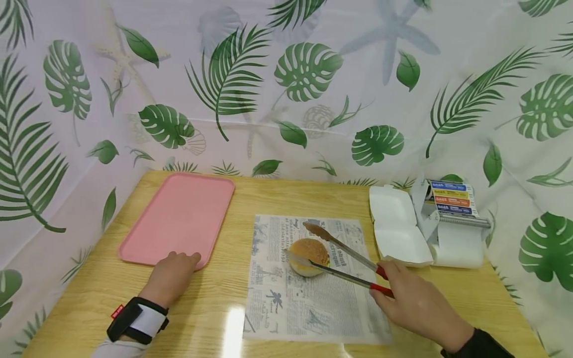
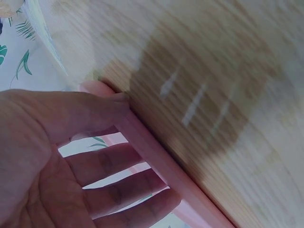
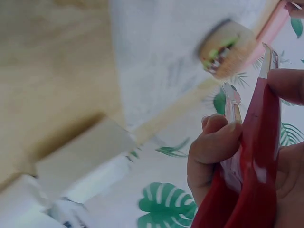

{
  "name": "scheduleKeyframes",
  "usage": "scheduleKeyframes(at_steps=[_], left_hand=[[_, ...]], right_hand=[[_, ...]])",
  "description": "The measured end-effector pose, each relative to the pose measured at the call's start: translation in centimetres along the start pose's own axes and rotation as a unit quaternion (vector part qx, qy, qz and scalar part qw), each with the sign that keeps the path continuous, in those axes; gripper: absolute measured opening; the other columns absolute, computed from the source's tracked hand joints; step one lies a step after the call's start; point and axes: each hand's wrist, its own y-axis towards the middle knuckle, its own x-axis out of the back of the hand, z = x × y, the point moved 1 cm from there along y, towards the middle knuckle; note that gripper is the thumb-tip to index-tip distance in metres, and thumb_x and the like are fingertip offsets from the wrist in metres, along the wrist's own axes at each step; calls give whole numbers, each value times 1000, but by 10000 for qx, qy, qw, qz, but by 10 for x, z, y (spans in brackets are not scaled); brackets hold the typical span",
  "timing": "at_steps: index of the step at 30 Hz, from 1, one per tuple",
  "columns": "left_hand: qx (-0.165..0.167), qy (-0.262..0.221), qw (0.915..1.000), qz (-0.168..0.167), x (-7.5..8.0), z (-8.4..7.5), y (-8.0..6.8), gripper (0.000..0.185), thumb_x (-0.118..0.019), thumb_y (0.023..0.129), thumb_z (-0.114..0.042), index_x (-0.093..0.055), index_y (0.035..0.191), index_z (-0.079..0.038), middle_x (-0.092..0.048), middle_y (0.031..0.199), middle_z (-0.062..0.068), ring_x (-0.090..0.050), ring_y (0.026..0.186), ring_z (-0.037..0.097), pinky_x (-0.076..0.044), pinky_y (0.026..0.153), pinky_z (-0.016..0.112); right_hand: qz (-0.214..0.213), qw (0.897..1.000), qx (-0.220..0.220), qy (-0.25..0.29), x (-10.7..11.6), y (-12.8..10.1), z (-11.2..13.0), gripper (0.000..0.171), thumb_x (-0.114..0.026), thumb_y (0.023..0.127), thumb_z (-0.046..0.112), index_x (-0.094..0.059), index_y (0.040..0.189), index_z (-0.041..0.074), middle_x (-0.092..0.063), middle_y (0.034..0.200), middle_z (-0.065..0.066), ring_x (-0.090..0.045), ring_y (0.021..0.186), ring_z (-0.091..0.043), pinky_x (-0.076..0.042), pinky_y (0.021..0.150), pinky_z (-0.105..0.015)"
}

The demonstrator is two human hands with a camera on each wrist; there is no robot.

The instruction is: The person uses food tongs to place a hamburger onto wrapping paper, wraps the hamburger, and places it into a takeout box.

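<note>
My left hand point(image 1: 172, 276) is at the near edge of the pink tray point(image 1: 179, 219), thumb on the outer side of its rim and fingers over the other side. The left wrist view shows that rim point(image 2: 156, 159) between thumb and fingers. With my right hand point(image 1: 416, 298) I hold metal tongs by their red handles point(image 3: 261, 142). The tong arms point(image 1: 349, 252) are spread, one on the far side of the burger point(image 1: 310, 251), the other overlapping its near left part. Sesame-coloured bun and green filling show on the burger, which sits on newspaper-print paper point(image 1: 309, 308).
An open white takeaway box point(image 1: 398, 226) lies right of the paper. Beside it stands a dispenser point(image 1: 452, 204) with coloured labels and a white roll point(image 1: 461, 243). A leaf-print cloth point(image 1: 286, 99) hangs behind the wooden table point(image 1: 224, 293).
</note>
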Motion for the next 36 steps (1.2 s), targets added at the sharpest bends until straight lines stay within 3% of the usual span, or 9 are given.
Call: scheduleKeyframes(at_steps=[4, 10, 15, 22, 28, 36], left_hand=[[72, -37, 9999, -66, -2, -9, 0, 17, -61, 90, 11, -61, 91, -7, -64, 77, 15, -59, 69, 34, -52, 56, 48], [120, -28, 9997, -191, -3, -31, 7, 16, -64, 90, 11, -61, 88, -5, -64, 76, 15, -60, 69, 34, -53, 55, 48], [54, -89, 9997, -228, -7, -50, 16, 18, -66, 88, 12, -61, 86, -5, -63, 75, 16, -59, 68, 35, -53, 55, 48], [89, 5, 9998, -172, -10, -70, 21, 17, -70, 87, 10, -62, 87, -5, -63, 76, 15, -59, 69, 32, -55, 56, 45], [70, 238, 9995, -204, -7, -85, 23, 15, -70, 88, 7, -62, 86, -6, -62, 75, 14, -61, 69, 30, -55, 55, 43], [-209, 466, 9981, -357, -7, -98, 32, 15, -71, 88, 4, -62, 85, -7, -62, 72, 13, -62, 68, 29, -55, 53, 40]], right_hand=[[17, 9996, 282, -41, 13, 31, 4, 56, -74, 92, 35, -56, 130, -2, -62, 106, -9, -54, 72, -12, -48, 56, -29], [141, 9974, 701, -8, 19, 97, 17, 51, -70, 95, 31, -55, 129, -4, -62, 108, -14, -61, 78, -18, -53, 63, -34], [431, 9949, 898, -128, 6, 156, 39, 44, -67, 98, 32, -58, 123, -2, -61, 103, -13, -56, 74, -20, -51, 65, -35], [845, 9888, 1198, -271, -27, 225, 93, 34, -63, 101, 31, -58, 113, 0, -55, 94, -12, -52, 71, -22, -46, 63, -34], [1116, 9861, 1209, -235, -56, 258, 127, 35, -64, 101, 30, -56, 114, -1, -56, 98, -13, -54, 76, -23, -45, 66, -33], [880, 9908, 892, -510, -68, 269, 131, 37, -66, 100, 32, -59, 116, -1, -57, 98, -11, -57, 82, -22, -49, 74, -34]])
